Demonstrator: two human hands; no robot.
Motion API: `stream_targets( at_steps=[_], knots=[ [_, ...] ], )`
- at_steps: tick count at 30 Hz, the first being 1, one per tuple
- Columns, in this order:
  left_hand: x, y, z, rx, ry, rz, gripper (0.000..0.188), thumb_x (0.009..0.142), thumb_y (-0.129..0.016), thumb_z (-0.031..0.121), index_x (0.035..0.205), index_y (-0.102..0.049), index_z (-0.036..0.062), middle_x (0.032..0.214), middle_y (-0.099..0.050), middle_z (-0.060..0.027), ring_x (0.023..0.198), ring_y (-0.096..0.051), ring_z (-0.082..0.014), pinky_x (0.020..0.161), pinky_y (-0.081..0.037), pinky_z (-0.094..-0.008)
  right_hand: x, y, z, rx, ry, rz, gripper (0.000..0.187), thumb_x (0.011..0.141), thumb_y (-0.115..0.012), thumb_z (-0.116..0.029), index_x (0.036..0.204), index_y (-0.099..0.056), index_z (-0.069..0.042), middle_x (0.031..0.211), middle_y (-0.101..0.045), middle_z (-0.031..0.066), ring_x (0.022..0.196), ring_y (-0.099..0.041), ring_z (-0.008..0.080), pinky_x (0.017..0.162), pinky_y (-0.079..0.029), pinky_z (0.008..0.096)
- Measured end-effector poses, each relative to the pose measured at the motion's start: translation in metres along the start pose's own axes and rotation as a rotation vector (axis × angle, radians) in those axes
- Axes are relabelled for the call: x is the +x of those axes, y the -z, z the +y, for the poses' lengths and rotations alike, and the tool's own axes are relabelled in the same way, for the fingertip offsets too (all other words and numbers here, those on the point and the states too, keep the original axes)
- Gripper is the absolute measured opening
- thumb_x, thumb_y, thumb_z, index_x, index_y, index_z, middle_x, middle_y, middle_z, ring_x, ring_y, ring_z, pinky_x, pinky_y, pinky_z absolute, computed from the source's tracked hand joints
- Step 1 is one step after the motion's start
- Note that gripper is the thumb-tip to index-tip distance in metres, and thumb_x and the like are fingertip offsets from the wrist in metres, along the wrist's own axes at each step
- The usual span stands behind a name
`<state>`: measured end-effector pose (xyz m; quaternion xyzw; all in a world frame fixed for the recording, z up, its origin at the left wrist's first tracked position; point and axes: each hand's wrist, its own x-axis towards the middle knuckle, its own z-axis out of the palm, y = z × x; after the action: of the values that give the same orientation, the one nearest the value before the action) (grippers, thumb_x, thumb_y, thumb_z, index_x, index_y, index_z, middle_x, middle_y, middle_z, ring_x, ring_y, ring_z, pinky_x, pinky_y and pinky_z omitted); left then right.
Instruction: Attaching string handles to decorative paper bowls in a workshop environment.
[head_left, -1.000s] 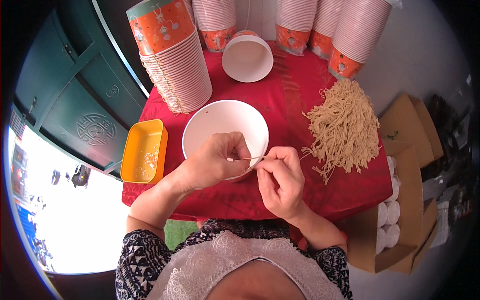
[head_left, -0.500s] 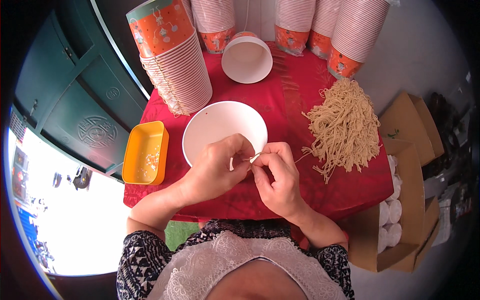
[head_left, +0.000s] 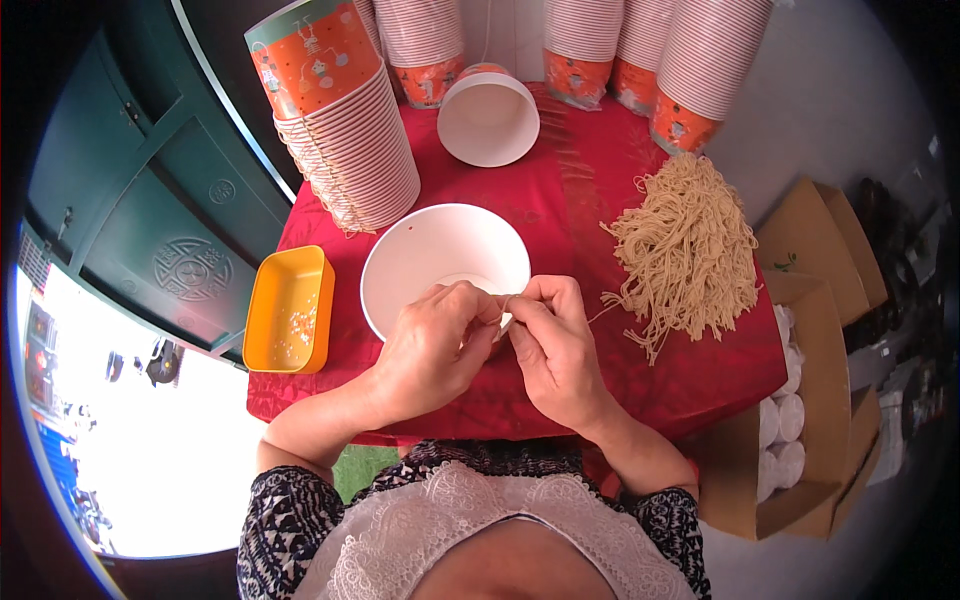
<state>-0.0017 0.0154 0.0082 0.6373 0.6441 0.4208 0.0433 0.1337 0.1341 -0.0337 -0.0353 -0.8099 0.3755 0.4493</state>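
A white-lined paper bucket (head_left: pixel 415 255) sits before me, its open mouth facing up. At its near right rim my left hand (head_left: pixel 430 345) and my right hand (head_left: pixel 560 355) meet, fingertips closed in pinches on a thin tan string (head_left: pixel 508 299). Part of the string is hidden by the fingers. A thin strand shows to the right of my right hand, toward a heap of tan strings (head_left: pixel 690 255). To the left lies a yellow rectangular box (head_left: pixel 257 325) with small pale and orange bits in it.
A tall stack of nested orange paper buckets (head_left: pixel 365 165) with string loops down its side stands back left. Behind lies a tipped bucket (head_left: pixel 488 122); more stacks (head_left: pixel 685 85) line the wall. A cardboard box (head_left: pixel 820 400) of white rolled items stands right of the red-covered table (head_left: pixel 570 215).
My left fingers have shifted slightly lower and drawn in against the bucket's rim. The right fingertips have changed their pinch a little. The whole view has moved slightly.
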Motion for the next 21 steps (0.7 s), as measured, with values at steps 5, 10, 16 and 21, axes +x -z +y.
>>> stream_targets(
  at_steps=[5,10,16,21],
  knots=[
    [0.001,0.001,-0.001,-0.027,0.000,-0.015,0.018,0.082,-0.070,-0.005,0.092,-0.057,0.0018,0.084,-0.065,-0.0111,0.079,-0.064,-0.0292,0.069,-0.051,-0.0386,0.001,0.000,0.000,0.052,-0.039,-0.038,0.016,0.086,-0.064,0.009,0.102,-0.062,0.008,0.105,-0.050,0.0137,0.091,-0.057,0.0243,0.075,-0.050,0.0325],
    [0.000,0.005,0.000,-0.064,0.049,-0.028,0.016,0.082,-0.069,-0.007,0.092,-0.061,0.0006,0.084,-0.065,-0.0092,0.080,-0.064,-0.0228,0.072,-0.051,-0.0328,-0.001,-0.003,0.002,-0.008,0.028,0.007,0.017,0.082,-0.069,0.009,0.095,-0.060,0.005,0.103,-0.051,0.0132,0.090,-0.056,0.0253,0.073,-0.049,0.0338],
    [0.003,0.010,0.001,-0.149,0.154,-0.082,0.010,0.085,-0.066,-0.005,0.093,-0.061,-0.0012,0.083,-0.067,-0.0088,0.078,-0.066,-0.0172,0.069,-0.052,-0.0303,-0.011,-0.008,-0.001,-0.234,0.189,0.129,0.021,0.079,-0.073,0.008,0.095,-0.062,0.001,0.099,-0.055,0.0116,0.085,-0.057,0.0256,0.070,-0.049,0.0348],
    [0.003,0.007,0.000,-0.251,0.228,-0.046,0.006,0.087,-0.063,-0.005,0.091,-0.060,-0.0017,0.081,-0.067,-0.0093,0.075,-0.067,-0.0159,0.066,-0.053,-0.0288,-0.018,-0.007,-0.001,-0.273,0.250,0.122,0.023,0.077,-0.075,0.006,0.096,-0.064,0.001,0.099,-0.057,0.0103,0.083,-0.057,0.0242,0.068,-0.048,0.0339]
  ],
)
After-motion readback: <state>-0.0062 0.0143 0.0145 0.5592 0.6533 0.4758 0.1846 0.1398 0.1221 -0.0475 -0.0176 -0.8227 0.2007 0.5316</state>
